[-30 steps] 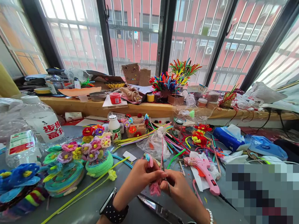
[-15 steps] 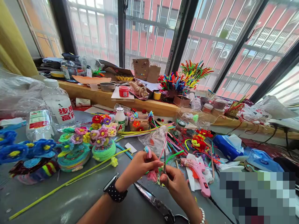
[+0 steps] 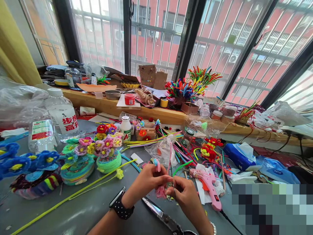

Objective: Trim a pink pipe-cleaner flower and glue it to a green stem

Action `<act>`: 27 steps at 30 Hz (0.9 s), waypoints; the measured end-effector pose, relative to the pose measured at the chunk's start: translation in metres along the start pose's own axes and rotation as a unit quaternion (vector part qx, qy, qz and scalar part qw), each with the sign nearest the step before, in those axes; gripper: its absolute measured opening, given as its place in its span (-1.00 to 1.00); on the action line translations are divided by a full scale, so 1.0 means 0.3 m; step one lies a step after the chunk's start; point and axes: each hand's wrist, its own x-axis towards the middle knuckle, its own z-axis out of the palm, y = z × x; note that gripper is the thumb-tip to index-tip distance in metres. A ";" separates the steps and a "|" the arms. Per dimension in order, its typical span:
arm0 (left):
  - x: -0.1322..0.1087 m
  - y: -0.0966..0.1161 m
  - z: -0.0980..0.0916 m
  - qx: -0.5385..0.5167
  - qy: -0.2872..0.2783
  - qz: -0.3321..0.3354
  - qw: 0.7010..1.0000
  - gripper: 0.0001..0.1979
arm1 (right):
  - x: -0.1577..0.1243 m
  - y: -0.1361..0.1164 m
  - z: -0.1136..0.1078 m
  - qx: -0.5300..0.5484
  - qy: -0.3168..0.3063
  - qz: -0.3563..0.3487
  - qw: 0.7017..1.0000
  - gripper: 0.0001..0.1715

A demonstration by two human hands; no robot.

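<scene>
- Pink fuzzy stem (image 3: 170,153), thin and near upright, rises between the hands; the left hand (image 3: 150,179) has thumb and forefinger pinched together, seemingly on its lower end.
- Closed around a slim dark metal tool (image 3: 171,172), probably small scissors, the right hand (image 3: 184,192) holds it point upward, right beside the stem.
- For neat work, keep the pinch firm, hold the stem taut and go slowly: plush pile likely hides a wire core, and the left fingertips sit near the metal.
- At the left hand's upper fingers sits a soft curl of pink and pale blue (image 3: 156,164); just below the hand is a fluffy pink tuft (image 3: 160,192), held or lying, I cannot tell.
- Under the hands, large steel scissors (image 3: 158,210) lie on the smooth grey surface (image 3: 97,204).
- To the right rests a pink plastic glue gun (image 3: 209,183).
- Farther left, a long yellow stem (image 3: 73,195) lies slantwise; beyond it stands a round, ridged green pot (image 3: 109,162) topped with looped plush flowers (image 3: 107,143).
</scene>
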 end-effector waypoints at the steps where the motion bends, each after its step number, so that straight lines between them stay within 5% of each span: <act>1: 0.000 0.001 0.000 -0.002 0.000 -0.001 1.000 -0.75 | 0.002 -0.002 0.000 0.000 0.004 0.005 1.000 -0.36; 17: 0.003 -0.003 0.000 -0.005 0.009 0.015 1.000 -0.74 | 0.010 0.026 -0.002 0.075 -0.078 -0.053 0.993 -0.28; 27: 0.005 -0.019 0.000 0.001 0.000 0.006 1.000 -0.69 | 0.024 0.047 0.033 0.060 -0.017 -0.027 0.998 -0.31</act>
